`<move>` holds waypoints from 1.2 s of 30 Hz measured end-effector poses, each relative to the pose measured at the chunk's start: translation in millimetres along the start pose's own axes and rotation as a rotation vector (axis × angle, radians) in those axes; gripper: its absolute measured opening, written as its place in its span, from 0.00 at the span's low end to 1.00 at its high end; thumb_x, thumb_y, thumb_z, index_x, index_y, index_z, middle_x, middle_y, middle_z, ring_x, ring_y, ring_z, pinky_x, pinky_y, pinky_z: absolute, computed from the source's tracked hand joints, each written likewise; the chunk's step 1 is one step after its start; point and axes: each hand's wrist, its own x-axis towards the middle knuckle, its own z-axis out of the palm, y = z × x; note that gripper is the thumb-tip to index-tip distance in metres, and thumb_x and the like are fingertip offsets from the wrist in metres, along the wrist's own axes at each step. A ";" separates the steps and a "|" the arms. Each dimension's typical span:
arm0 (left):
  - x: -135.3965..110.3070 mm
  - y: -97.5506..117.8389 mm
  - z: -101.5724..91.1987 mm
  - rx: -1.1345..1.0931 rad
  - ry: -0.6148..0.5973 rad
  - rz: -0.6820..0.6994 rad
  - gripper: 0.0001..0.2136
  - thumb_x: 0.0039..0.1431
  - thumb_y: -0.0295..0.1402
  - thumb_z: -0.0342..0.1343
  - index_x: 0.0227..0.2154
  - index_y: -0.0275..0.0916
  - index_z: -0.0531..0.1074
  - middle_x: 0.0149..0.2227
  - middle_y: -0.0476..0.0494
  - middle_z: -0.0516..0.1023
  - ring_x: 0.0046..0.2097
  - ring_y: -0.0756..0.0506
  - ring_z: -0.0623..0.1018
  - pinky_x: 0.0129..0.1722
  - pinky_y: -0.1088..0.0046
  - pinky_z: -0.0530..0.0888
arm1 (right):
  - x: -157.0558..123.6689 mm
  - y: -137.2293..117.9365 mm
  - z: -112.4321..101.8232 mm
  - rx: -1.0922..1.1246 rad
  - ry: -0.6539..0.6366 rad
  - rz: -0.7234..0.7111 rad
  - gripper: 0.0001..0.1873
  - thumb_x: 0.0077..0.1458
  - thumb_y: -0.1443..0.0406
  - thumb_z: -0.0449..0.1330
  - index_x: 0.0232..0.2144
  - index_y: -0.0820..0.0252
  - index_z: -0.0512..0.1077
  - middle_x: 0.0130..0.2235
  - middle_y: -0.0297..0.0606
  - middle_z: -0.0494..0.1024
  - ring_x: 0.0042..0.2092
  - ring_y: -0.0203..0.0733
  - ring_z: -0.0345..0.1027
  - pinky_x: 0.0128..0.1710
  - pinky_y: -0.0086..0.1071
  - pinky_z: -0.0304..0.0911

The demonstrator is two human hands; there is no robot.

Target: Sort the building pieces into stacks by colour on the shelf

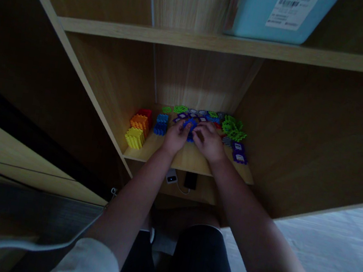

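Note:
Both my hands reach into a low wooden shelf compartment (185, 157). My left hand (175, 136) and my right hand (208, 141) meet over a small blue toothed plastic piece (190, 126), and their fingers close round it from both sides. Left of my hands stand neat stacks of such pieces: red (144, 112), orange (140, 122), yellow (134, 137) and blue (161, 124). Loose green pieces (233, 127) lie in a heap to the right. Purple pieces (239, 152) lie near the shelf's front right. More mixed pieces (202, 113) lie scattered at the back.
A light blue box (256, 10) with a barcode label rests on the shelf above. Wooden side walls close in the compartment. Below its front edge a small white device (171, 178) with a cable and a black block (190, 180) lie in shadow. My dark-clothed knees are underneath.

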 end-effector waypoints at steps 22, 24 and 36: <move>13.5 -32.4 11.6 -0.238 0.169 0.151 0.13 0.75 0.39 0.55 0.56 0.40 0.71 0.54 0.34 0.81 0.56 0.41 0.82 0.60 0.62 0.76 | 2.2 10.0 2.1 -0.131 0.054 -0.125 0.09 0.70 0.63 0.62 0.46 0.51 0.83 0.52 0.44 0.84 0.56 0.54 0.76 0.60 0.51 0.72; 13.4 -32.4 10.6 -0.204 0.169 0.145 0.10 0.76 0.37 0.54 0.52 0.39 0.73 0.53 0.35 0.82 0.55 0.41 0.82 0.60 0.62 0.76 | 2.7 8.6 1.6 -0.121 0.053 -0.133 0.08 0.69 0.64 0.63 0.43 0.50 0.84 0.60 0.42 0.82 0.61 0.55 0.74 0.64 0.54 0.69; 10.0 -21.5 5.0 -0.204 0.041 0.159 0.13 0.76 0.33 0.50 0.49 0.41 0.80 0.50 0.40 0.86 0.53 0.42 0.84 0.59 0.63 0.77 | 3.2 9.4 1.1 0.016 -0.040 -0.159 0.01 0.66 0.64 0.66 0.39 0.50 0.78 0.64 0.40 0.79 0.64 0.53 0.74 0.66 0.54 0.68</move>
